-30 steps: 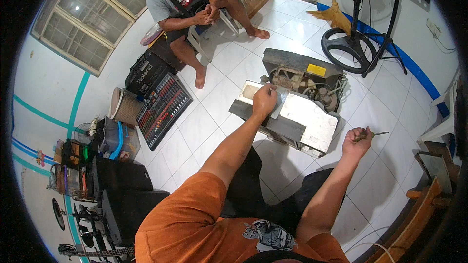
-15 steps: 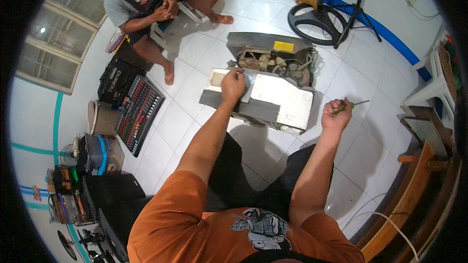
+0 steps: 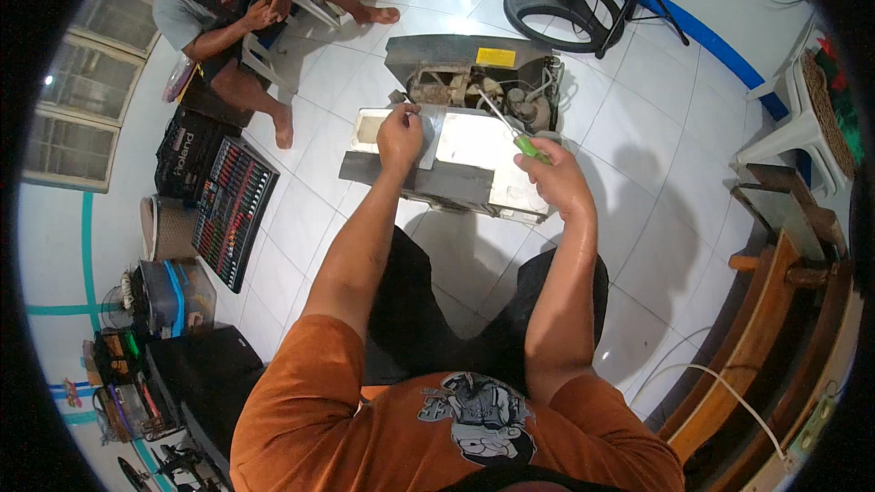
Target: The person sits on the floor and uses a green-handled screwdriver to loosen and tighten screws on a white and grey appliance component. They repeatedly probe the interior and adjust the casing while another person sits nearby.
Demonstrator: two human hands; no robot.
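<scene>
A window-type air conditioner [image 3: 463,184] lies opened on the floor in front of my knees. A white foam panel [image 3: 469,139] covers its near part; dusty tubing and a round compressor [image 3: 527,107] show at the far side. My left hand [image 3: 401,138] is closed at the panel's left part, beside a grey metal plate [image 3: 432,138]; what its fingers pinch is hidden. In my right hand [image 3: 558,179] is a screwdriver [image 3: 527,145], gripped by its green handle. Its shaft points up and left over the panel, toward the tubing; I cannot tell whether the tip touches anything.
Another person [image 3: 223,18] sits on a white chair at the far left. An audio mixer [image 3: 235,211] leans at the left, near a black speaker [image 3: 202,374]. Stands with a round black base [image 3: 565,18] are beyond the unit. A wooden bench [image 3: 761,337] lines the right.
My right hand has swung in from the right, bringing the screwdriver over the unit, its shaft now pointing up and left. My left hand stays at the panel. The view has shifted slightly.
</scene>
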